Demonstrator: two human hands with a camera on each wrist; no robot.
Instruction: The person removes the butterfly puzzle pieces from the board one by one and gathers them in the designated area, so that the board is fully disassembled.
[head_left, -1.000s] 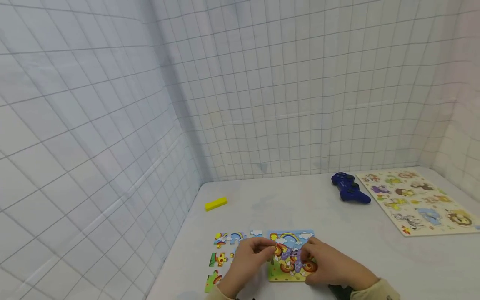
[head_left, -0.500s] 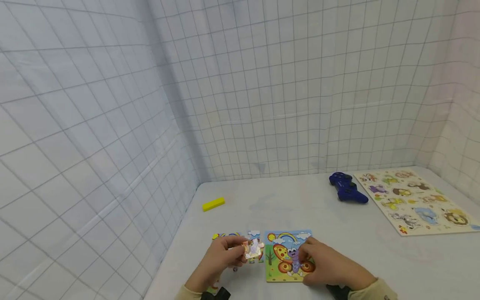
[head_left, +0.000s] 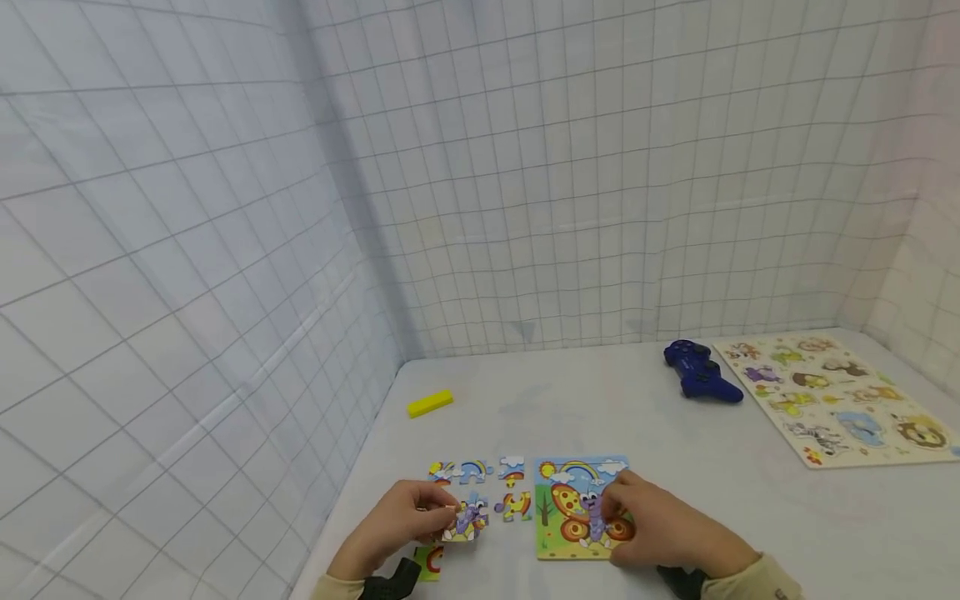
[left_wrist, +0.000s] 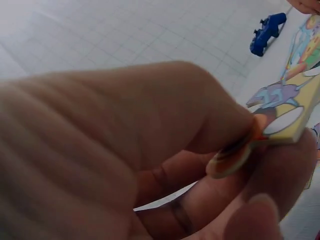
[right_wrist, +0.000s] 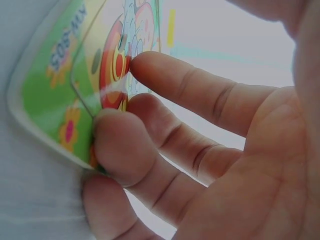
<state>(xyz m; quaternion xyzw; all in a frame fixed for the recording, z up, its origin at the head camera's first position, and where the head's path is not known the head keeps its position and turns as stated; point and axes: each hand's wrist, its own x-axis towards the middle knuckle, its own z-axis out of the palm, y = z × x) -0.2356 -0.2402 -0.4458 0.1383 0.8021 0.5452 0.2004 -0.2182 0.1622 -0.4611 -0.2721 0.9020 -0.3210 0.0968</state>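
Note:
My left hand (head_left: 397, 523) pinches a jigsaw piece (head_left: 463, 525) printed with a purple butterfly body, held over the loose pieces at the left. In the left wrist view the piece (left_wrist: 282, 117) is tilted between thumb and fingers. My right hand (head_left: 663, 523) rests on the right side of a square puzzle board (head_left: 551, 546) showing a whole butterfly under a rainbow. In the right wrist view its fingers (right_wrist: 187, 85) lie fairly straight against the board's face and edge. Loose pieces such as a rainbow piece (head_left: 472, 472) and a spotted wing piece (head_left: 515, 506) lie left of the board.
A yellow block (head_left: 431, 403) lies at the back left of the white table. At the back right are a blue game controller (head_left: 699, 372) and a large animal puzzle board (head_left: 832, 400). Gridded white sheeting (head_left: 525, 208) walls in the back and sides.
My left hand has moved left from the puzzle board to the loose pieces, carrying the butterfly-body piece, and lowered it slightly. My right hand has stayed on the board.

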